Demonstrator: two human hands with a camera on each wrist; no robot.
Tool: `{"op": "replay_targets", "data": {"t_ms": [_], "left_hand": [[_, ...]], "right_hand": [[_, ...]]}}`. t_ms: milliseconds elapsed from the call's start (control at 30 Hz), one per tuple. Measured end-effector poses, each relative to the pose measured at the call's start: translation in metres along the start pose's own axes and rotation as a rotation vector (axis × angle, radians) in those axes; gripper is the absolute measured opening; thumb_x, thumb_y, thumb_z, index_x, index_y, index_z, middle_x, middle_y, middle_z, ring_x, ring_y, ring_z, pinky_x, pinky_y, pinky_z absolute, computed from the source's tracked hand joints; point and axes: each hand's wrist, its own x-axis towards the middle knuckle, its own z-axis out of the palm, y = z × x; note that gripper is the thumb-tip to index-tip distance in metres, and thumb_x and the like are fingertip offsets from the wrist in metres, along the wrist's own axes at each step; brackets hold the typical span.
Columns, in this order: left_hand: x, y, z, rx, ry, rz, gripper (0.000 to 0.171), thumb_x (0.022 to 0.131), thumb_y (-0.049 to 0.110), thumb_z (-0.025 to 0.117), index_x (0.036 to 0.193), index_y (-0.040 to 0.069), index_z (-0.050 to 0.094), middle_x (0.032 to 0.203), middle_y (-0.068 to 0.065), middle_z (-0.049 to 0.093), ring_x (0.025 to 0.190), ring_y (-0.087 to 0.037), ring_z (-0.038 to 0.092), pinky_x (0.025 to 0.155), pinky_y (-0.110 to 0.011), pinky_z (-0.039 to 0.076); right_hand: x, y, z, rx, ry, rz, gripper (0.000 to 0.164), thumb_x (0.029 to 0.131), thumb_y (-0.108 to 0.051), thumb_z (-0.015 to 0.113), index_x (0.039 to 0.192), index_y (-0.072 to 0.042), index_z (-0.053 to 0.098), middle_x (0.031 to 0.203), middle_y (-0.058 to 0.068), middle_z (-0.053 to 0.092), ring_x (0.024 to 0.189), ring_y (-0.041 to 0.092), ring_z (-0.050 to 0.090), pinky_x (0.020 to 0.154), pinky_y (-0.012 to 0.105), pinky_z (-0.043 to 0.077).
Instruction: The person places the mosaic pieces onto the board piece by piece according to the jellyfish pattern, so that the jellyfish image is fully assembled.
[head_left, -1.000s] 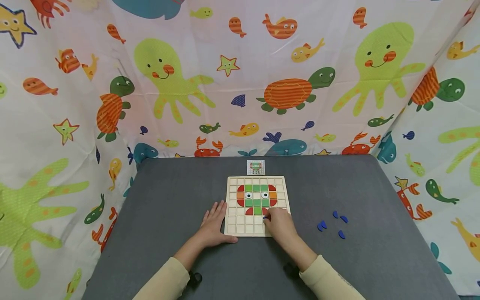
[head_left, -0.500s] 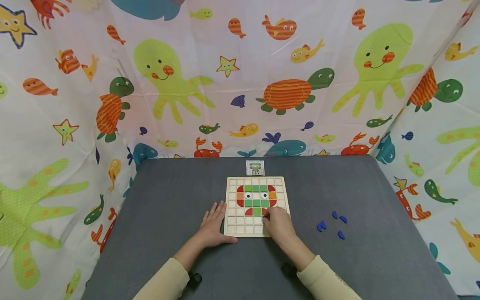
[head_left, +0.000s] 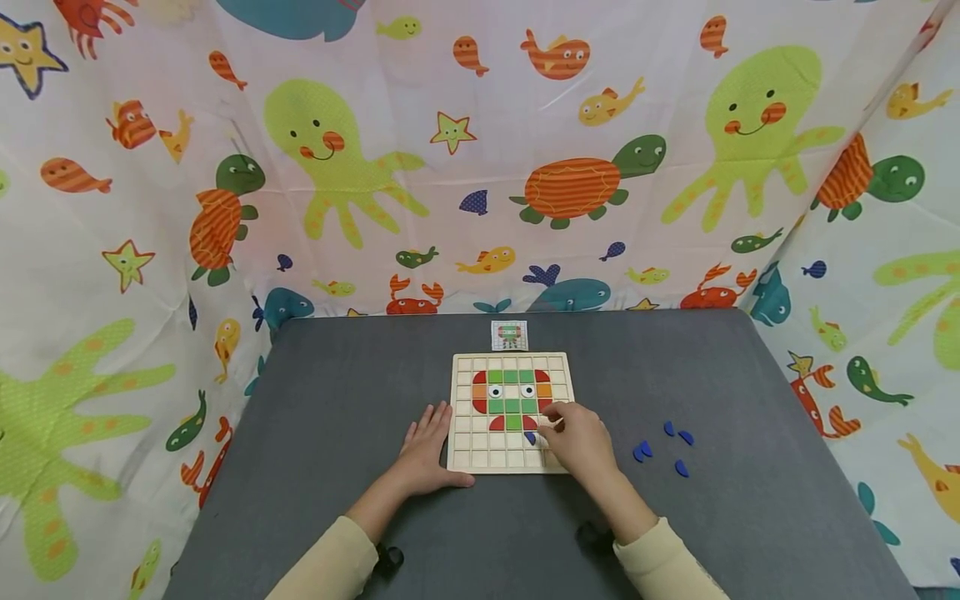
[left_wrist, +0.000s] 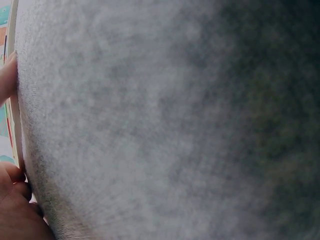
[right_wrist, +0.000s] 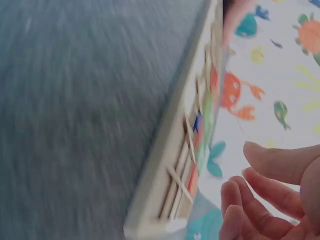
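Note:
A pale wooden grid board (head_left: 480, 458) lies on the grey table. Red, green and orange tiles and two eye tiles form a face-like pattern on it. Below the right red quarter-round tile (head_left: 529, 423) sits a small blue piece (head_left: 530, 437) in the grid. My left hand (head_left: 426, 457) rests against the board's left edge, fingers extended and thumb at the front edge. Over the board's right side hovers my right hand (head_left: 581, 437), just right of the blue piece. In the right wrist view, thumb and fingers (right_wrist: 270, 160) are apart, with nothing between them.
Several loose blue curved pieces (head_left: 682, 468) lie on the table right of the board. Behind the board is a small picture card (head_left: 510, 335). A sea-animal cloth (head_left: 450, 75) hangs behind and beside the table (head_left: 337, 375).
My right hand has let go of the blue piece, which stays on the board, and has moved slightly right with fingers parted. The left hand keeps its place.

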Motion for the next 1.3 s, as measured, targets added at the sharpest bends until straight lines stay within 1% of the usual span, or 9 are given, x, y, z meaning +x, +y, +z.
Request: {"op": "replay_targets", "data": {"t_ms": [133, 267, 467, 700, 800, 900, 1000, 1167, 1300], "left_hand": [[0.000, 0.000, 0.001, 0.005, 0.000, -0.001, 0.128, 0.071, 0.058, 0.086, 0.163, 0.008, 0.013, 0.170, -0.010, 0.012, 0.158, -0.033, 0.004, 0.124, -0.059, 0.009], [0.000, 0.001, 0.001, 0.006, -0.005, -0.004, 0.128, 0.071, 0.058, 0.087, 0.163, 0.008, 0.013, 0.170, -0.010, 0.011, 0.158, -0.033, 0.004, 0.124, -0.059, 0.009], [-0.001, 0.001, 0.000, -0.022, 0.003, 0.003, 0.128, 0.071, 0.055, 0.088, 0.163, 0.006, 0.014, 0.170, -0.012, 0.013, 0.157, -0.035, 0.005, 0.123, -0.061, 0.009], [0.000, 0.000, 0.001, -0.002, -0.005, -0.009, 0.128, 0.071, 0.058, 0.086, 0.163, 0.009, 0.012, 0.170, -0.009, 0.011, 0.158, -0.032, 0.003, 0.124, -0.058, 0.008], [0.000, 0.000, 0.001, -0.002, 0.000, -0.003, 0.128, 0.071, 0.057, 0.087, 0.163, 0.008, 0.013, 0.170, -0.011, 0.012, 0.158, -0.033, 0.004, 0.123, -0.059, 0.009], [0.000, -0.001, 0.001, 0.000, 0.000, -0.003, 0.128, 0.071, 0.058, 0.087, 0.163, 0.007, 0.013, 0.170, -0.011, 0.012, 0.157, -0.034, 0.005, 0.123, -0.060, 0.009], [0.000, -0.001, 0.001, -0.007, 0.004, 0.000, 0.129, 0.070, 0.058, 0.087, 0.163, 0.007, 0.014, 0.170, -0.012, 0.012, 0.157, -0.034, 0.005, 0.123, -0.060, 0.009], [0.001, -0.002, 0.002, -0.002, 0.003, 0.002, 0.130, 0.070, 0.059, 0.086, 0.163, 0.008, 0.012, 0.170, -0.010, 0.011, 0.158, -0.033, 0.004, 0.124, -0.059, 0.008], [0.001, -0.004, 0.003, -0.003, 0.000, 0.003, 0.129, 0.071, 0.058, 0.086, 0.163, 0.008, 0.011, 0.171, -0.010, 0.010, 0.158, -0.033, 0.004, 0.123, -0.059, 0.008]], "right_hand": [[-0.003, 0.012, -0.021, 0.013, 0.024, 0.044, 0.028, 0.086, -0.019, 0.080, 0.111, -0.008, 0.075, 0.100, 0.007, 0.073, 0.086, 0.022, 0.068, 0.076, 0.045, 0.055], [-0.008, 0.033, -0.041, -0.002, 0.040, 0.076, 0.030, 0.086, -0.015, 0.080, 0.113, -0.007, 0.074, 0.099, 0.010, 0.072, 0.086, 0.025, 0.068, 0.072, 0.045, 0.055], [-0.020, 0.075, -0.066, -0.029, 0.088, 0.061, 0.027, 0.086, -0.009, 0.078, 0.112, -0.005, 0.074, 0.102, 0.015, 0.072, 0.088, 0.032, 0.070, 0.071, 0.049, 0.055], [-0.034, 0.130, -0.092, -0.089, 0.124, 0.144, 0.027, 0.088, -0.009, 0.074, 0.114, -0.001, 0.072, 0.103, 0.023, 0.070, 0.092, 0.039, 0.067, 0.075, 0.055, 0.051], [-0.036, 0.151, -0.100, -0.114, 0.091, 0.187, 0.031, 0.089, -0.010, 0.073, 0.117, 0.002, 0.070, 0.105, 0.027, 0.069, 0.094, 0.044, 0.065, 0.075, 0.058, 0.050], [-0.036, 0.168, -0.103, -0.136, 0.045, 0.183, 0.033, 0.089, -0.011, 0.073, 0.118, 0.004, 0.069, 0.106, 0.029, 0.068, 0.095, 0.045, 0.065, 0.077, 0.059, 0.049], [-0.033, 0.177, -0.104, -0.138, 0.020, 0.158, 0.034, 0.090, -0.013, 0.074, 0.118, 0.005, 0.070, 0.104, 0.027, 0.068, 0.094, 0.044, 0.065, 0.078, 0.058, 0.049], [-0.026, 0.182, -0.102, -0.136, 0.012, 0.151, 0.033, 0.092, -0.014, 0.073, 0.118, 0.005, 0.069, 0.101, 0.023, 0.069, 0.091, 0.040, 0.065, 0.076, 0.056, 0.051], [-0.022, 0.181, -0.101, -0.149, -0.004, 0.157, 0.024, 0.093, -0.012, 0.072, 0.111, 0.003, 0.072, 0.098, 0.022, 0.070, 0.088, 0.039, 0.065, 0.073, 0.054, 0.052]]}}
